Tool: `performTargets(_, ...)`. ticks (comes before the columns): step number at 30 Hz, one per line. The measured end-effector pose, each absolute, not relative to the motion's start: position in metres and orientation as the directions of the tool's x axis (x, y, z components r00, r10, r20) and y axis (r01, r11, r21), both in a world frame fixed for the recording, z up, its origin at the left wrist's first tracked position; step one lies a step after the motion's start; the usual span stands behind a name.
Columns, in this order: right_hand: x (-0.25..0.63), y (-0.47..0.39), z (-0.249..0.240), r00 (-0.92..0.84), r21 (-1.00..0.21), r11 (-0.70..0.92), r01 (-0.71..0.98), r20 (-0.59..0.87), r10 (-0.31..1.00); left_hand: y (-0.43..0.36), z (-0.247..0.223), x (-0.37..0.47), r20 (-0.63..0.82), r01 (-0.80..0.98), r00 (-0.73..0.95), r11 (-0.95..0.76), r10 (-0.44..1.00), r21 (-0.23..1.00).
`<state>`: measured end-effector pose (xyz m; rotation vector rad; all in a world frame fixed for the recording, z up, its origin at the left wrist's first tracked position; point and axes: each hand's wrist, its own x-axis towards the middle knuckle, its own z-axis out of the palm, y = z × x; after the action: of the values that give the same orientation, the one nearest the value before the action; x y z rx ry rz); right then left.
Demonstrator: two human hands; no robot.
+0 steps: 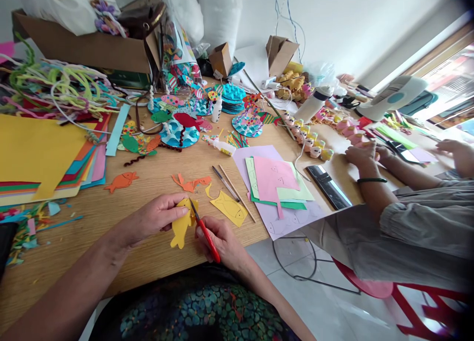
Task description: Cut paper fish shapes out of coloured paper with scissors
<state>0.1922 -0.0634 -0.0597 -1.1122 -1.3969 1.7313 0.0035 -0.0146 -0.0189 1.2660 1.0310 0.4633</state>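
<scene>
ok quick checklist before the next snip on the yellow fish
1. Left hand gripping the yellow paper fish: ok
2. Right hand holding the red-handled scissors: ok
3. Blades at the fish's edge: ok
4. Left fingertips well away from the blades: not ok, they look close to the tip
5. Orange scraps apart from the blades: ok
6. Cut line under the blades: cannot tell, too small

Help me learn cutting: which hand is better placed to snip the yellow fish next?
Probably the right hand: it holds the scissors at the yellow fish, while the left hand pinches that fish.
</scene>
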Motion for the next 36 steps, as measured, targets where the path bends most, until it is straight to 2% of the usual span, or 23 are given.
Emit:
performTargets(14,0.193,-0.063,-0.060,-0.454,-0.969,-0.237,0.063,-0.239,0.858,-0.011,-0.017,-0.002,-0.447,0.324,0.480,0.321,0.755,0.890)
performTargets(27,0.194,-0.063,-0.060,-0.479,-0.969,-0.218,0.116,-0.247,0.842,-0.008,-0.009,-0.004,-0.381,0.315,0.487,0.248,0.786,0.916)
performTargets(36,0.195,-0.062,-0.058,-0.499,-0.972,-0.182,0.148,-0.232,0.835,-0.003,-0.007,-0.011,-0.442,0.350,0.571,0.282,0.692,0.893)
